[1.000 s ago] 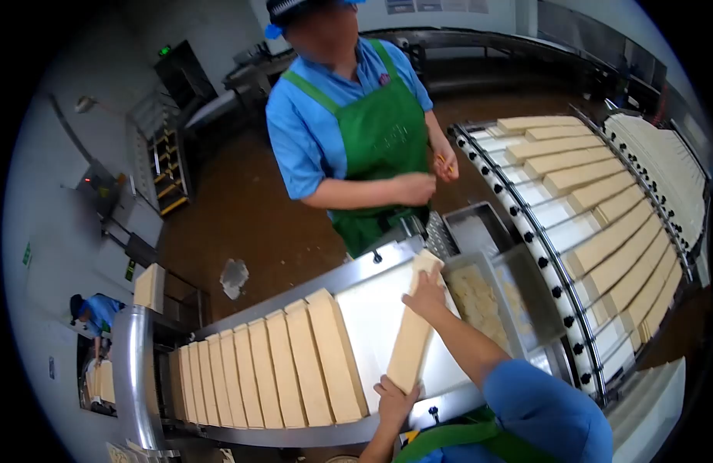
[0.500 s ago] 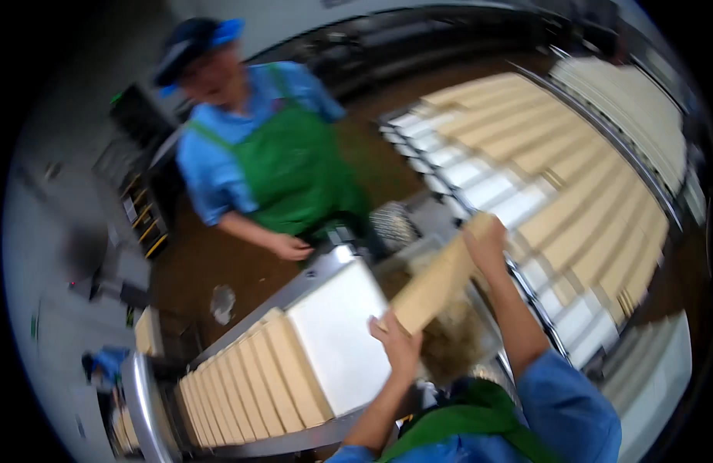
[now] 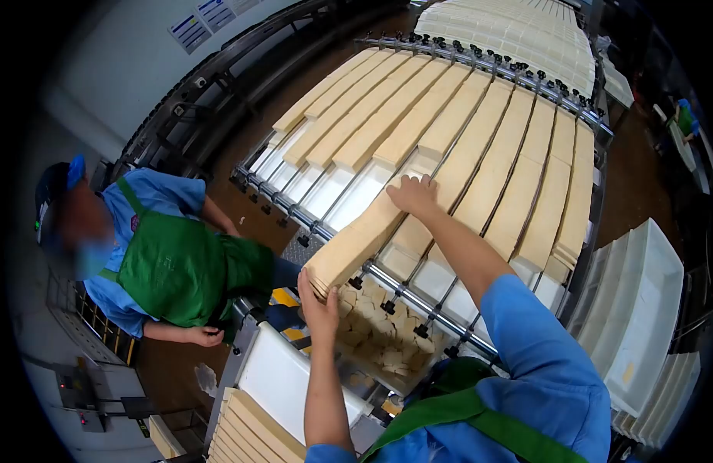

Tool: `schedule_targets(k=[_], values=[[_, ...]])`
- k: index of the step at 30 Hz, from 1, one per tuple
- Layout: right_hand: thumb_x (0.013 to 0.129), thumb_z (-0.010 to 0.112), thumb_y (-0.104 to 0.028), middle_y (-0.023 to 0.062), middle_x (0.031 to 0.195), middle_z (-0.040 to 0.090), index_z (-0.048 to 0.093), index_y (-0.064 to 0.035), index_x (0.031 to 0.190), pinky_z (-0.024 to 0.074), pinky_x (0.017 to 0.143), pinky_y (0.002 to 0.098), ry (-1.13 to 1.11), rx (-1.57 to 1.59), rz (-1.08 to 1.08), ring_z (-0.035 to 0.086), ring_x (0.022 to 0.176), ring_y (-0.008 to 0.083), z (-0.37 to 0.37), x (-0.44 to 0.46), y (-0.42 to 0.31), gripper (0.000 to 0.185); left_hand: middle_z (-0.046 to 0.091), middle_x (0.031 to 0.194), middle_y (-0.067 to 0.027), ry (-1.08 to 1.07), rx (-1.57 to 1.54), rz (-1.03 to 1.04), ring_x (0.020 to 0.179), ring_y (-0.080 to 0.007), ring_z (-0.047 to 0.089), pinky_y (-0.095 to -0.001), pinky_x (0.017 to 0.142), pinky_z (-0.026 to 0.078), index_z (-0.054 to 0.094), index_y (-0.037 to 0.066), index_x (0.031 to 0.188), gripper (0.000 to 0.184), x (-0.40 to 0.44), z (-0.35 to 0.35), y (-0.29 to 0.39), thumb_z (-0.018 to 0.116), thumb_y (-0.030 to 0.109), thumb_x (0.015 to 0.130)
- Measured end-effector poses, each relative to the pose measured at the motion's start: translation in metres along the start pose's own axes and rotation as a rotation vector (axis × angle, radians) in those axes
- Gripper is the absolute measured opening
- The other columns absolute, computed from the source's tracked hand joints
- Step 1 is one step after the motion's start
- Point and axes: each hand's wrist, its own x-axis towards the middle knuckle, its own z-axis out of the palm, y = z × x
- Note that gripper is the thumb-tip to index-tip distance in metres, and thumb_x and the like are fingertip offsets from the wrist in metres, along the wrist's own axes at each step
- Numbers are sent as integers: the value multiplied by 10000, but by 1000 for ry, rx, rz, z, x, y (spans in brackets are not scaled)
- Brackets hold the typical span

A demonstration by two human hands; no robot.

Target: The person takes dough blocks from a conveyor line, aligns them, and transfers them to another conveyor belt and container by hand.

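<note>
Blue-sleeved, gripping a long cream slab (image 3: 353, 242) at both ends. Closed around its near end with the left hand (image 3: 319, 312), thumb on one side and fingers on the other. Clasped over its far end with the right hand (image 3: 413, 194), fingers bent across the upper face; cannot tell how far round underneath. Holding it aslant between the two sets of fingers, across the front rail (image 3: 316, 227) of a wide rack; cannot tell whether touching that rail. Just beyond the right fingers, close to rows of matching slabs (image 3: 476, 147), lying lengthwise and parted by thin rods. Left of the right fingers, with strips of white belt (image 3: 306, 183) bare between rail and slabs. Below and just right of the left fingers, above a heap of broken pieces (image 3: 391, 336). Nearer than the left fingers and to their left, beside a white conveyor (image 3: 272, 378) bearing more slabs (image 3: 252, 428). Well left of the left fingers, across from a green-aproned co-worker (image 3: 179, 266). Well right of the right fingers, near stacked white trays (image 3: 646, 309).
</note>
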Motion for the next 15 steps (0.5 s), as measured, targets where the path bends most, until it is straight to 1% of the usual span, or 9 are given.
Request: schedule_targets(k=[1, 2, 6, 8, 9, 11, 12, 14, 15], values=[[853, 385, -520, 211, 1293, 516, 521, -19, 1248, 269, 1029, 477, 17, -9, -20, 450, 1198, 372, 0, 12, 5, 653, 367, 1411, -212, -67, -139, -59, 1298, -347, 382, -407, 1067, 326, 308, 20, 1405, 716, 7, 1, -1, 658, -4, 780], [876, 348, -488, 215, 1298, 513, 529, -13, 1244, 234, 1039, 477, 34, -18, -41, 445, 1202, 367, 1, 24, 9, 627, 389, 1392, -207, -103, -174, -99, 1261, -309, 436, -377, 1037, 373, 305, 12, 1405, 720, 10, 2, -2, 671, 9, 785], [891, 327, -456, 221, 1329, 491, 473, 8, 1299, 240, 1039, 463, -76, -30, -1, 435, 1224, 373, -9, 47, 11, 635, 413, 1374, -193, -161, -209, -165, 1257, -297, 440, -361, 1026, 388, 314, 15, 1403, 726, 18, 9, 1, 681, -5, 777], [882, 324, -411, 225, 1388, 436, 394, 11, 1376, 178, 1083, 413, -162, 64, 84, 328, 1325, 349, -8, 53, 9, 653, 420, 1366, -177, -156, -138, -136, 1246, -276, 451, -355, 1021, 395, 324, 15, 1401, 725, 21, 13, 7, 685, -26, 774], [882, 324, -411, 225, 1388, 436, 394, 11, 1376, 178, 1083, 413, -166, 67, 82, 328, 1325, 349, -7, 56, 10, 653, 420, 1366, -177, -155, -133, -138, 1246, -276, 451, -355, 1021, 395, 324, 15, 1401, 725, 23, 17, 5, 685, -26, 774], [892, 322, -371, 235, 1487, 272, 295, 39, 1419, 94, 1131, 432, -83, 51, 97, 189, 1402, 358, -6, 60, 14, 668, 417, 1368, -169, -179, -130, -144, 1242, -259, 451, -357, 1016, 403, 336, 19, 1397, 706, 27, 27, -4, 671, -49, 779], [892, 322, -371, 235, 1487, 272, 295, 39, 1419, 94, 1131, 432, -85, 52, 96, 189, 1402, 358, -7, 59, 14, 668, 417, 1368, -169, -178, -128, -145, 1242, -259, 451, -357, 1016, 403, 336, 19, 1397, 706, 30, 34, -6, 671, -49, 779], [896, 327, -331, 215, 1538, 118, 236, 33, 1444, 4, 1151, 449, -9, -29, 164, 67, 1430, 358, -12, 56, 12, 664, 428, 1371, -171, -230, -228, -135, 1233, -253, 465, -338, 1011, 399, 316, 27, 1416, 697, 37, 51, -10, 631, -62, 801], [896, 327, -331, 215, 1538, 118, 236, 33, 1444, 4, 1151, 449, -6, -28, 163, 67, 1430, 358, -10, 54, 12, 664, 428, 1371, -171, -229, -228, -133, 1233, -253, 465, -338, 1011, 399, 316, 27, 1416, 697, 41, 58, -8, 631, -62, 801]])
